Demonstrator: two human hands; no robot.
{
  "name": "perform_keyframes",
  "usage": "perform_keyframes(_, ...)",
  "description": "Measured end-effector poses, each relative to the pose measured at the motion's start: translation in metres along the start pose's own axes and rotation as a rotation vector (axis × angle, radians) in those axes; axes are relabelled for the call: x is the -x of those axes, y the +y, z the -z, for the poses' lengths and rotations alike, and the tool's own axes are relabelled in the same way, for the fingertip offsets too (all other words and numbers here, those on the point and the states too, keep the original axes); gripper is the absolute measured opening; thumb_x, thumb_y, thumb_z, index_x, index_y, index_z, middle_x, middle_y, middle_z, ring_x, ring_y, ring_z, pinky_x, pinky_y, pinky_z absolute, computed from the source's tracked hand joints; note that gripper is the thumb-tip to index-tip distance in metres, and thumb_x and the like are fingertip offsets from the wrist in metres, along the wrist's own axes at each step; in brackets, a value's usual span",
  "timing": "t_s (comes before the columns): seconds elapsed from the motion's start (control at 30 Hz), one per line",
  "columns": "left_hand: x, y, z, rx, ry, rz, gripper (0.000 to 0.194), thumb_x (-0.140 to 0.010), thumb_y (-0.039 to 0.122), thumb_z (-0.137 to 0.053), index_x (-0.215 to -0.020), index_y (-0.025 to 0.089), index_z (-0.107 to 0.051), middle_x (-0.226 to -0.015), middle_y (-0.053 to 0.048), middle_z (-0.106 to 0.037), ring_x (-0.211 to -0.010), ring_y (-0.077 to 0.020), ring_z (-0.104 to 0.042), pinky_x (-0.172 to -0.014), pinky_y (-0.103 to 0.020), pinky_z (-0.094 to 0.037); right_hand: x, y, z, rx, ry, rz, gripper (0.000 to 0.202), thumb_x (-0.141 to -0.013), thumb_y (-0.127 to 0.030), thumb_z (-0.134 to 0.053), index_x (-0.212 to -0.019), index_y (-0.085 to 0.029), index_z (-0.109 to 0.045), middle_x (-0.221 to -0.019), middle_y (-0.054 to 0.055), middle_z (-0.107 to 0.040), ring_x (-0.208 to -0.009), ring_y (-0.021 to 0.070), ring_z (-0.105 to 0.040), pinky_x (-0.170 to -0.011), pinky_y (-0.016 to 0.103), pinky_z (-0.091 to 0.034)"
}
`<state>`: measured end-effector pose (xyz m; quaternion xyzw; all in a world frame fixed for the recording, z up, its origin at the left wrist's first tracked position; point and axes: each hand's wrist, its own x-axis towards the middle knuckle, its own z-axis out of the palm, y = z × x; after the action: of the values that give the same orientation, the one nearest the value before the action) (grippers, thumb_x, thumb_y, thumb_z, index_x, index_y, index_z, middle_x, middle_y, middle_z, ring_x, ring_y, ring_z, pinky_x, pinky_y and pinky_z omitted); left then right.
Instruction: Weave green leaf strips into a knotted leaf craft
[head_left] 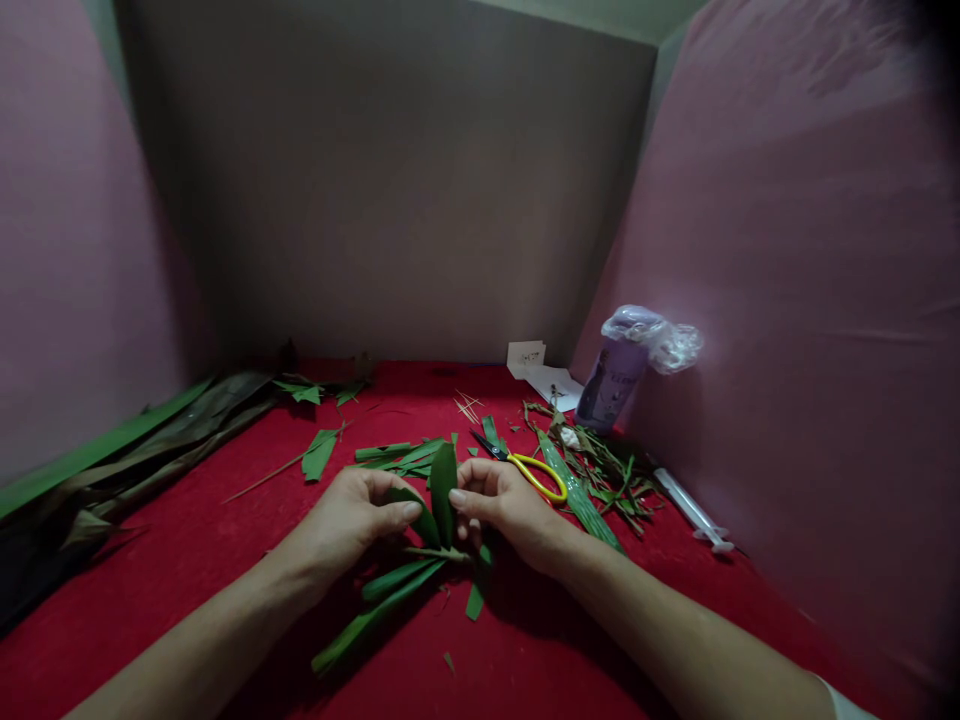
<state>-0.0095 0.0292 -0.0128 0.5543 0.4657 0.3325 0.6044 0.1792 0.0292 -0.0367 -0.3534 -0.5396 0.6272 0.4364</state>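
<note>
Between my hands, a small leafy sprig [448,553] of green leaf pieces on a thin brownish stem is held over the red cloth. My left hand [360,510] pinches one leaf [425,518] of it between thumb and fingers. An upright leaf [443,490] is gripped at its right edge by the thumb and fingers of my right hand [499,500]. Two long narrow leaves [382,610] point toward the lower left, and another green strip [480,590] hangs below my right hand. Just beyond that hand lie yellow-handled scissors [529,468], their dark blades pointing left.
Cut leaf strips [409,455] and thin sticks [466,406] lie ahead. At right are twig scraps [600,470], a syringe [694,510], a purple plastic-topped tumbler [611,380] and white cards [551,383]. Long leaves [150,440] line the left. Pink side walls [810,300] enclose the red table.
</note>
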Motion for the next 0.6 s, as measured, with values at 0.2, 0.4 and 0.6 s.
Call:
perform_keyframes(0.2, -0.004, 0.001, 0.002, -0.019, 0.024, -0.04, 0.024, -0.062, 0.026, -0.075, -0.079, 0.015, -0.062, -0.057, 0.0, -0.068, -0.049, -0.0148, -0.061, -0.049, -0.025, -0.043, 0.001, -0.001, 0.0, 0.007, 0.001, 0.001, 0.032, -0.064, -0.038, -0.073, -0.071, -0.016, -0.051, -0.055, -0.005, -0.055, -0.044, 0.0072, -0.051, -0.041, 0.018, -0.038)
perform_keyframes(0.4, -0.001, 0.005, 0.001, 0.087, 0.013, -0.155, 0.034, -0.06, 0.018, -0.076, -0.09, 0.018, -0.061, -0.061, 0.002, -0.068, -0.052, -0.0154, -0.063, -0.053, -0.028, -0.048, 0.0, 0.0, 0.001, 0.02, 0.001, -0.001, 0.031, -0.065, -0.038, -0.072, -0.071, -0.016, -0.051, -0.055, -0.005, -0.055, -0.044, 0.0076, -0.051, -0.041, 0.019, -0.038)
perform_keyframes(0.6, 0.007, 0.009, -0.006, -0.023, 0.106, -0.156, 0.02, -0.062, 0.018, -0.074, -0.08, 0.017, -0.065, -0.051, 0.004, -0.063, -0.033, -0.0067, -0.045, -0.034, -0.019, -0.032, -0.001, 0.001, 0.001, 0.023, 0.001, -0.003, 0.031, -0.065, -0.038, -0.072, -0.07, -0.016, -0.05, -0.052, -0.006, -0.053, -0.043, 0.0071, -0.05, -0.041, 0.018, -0.038)
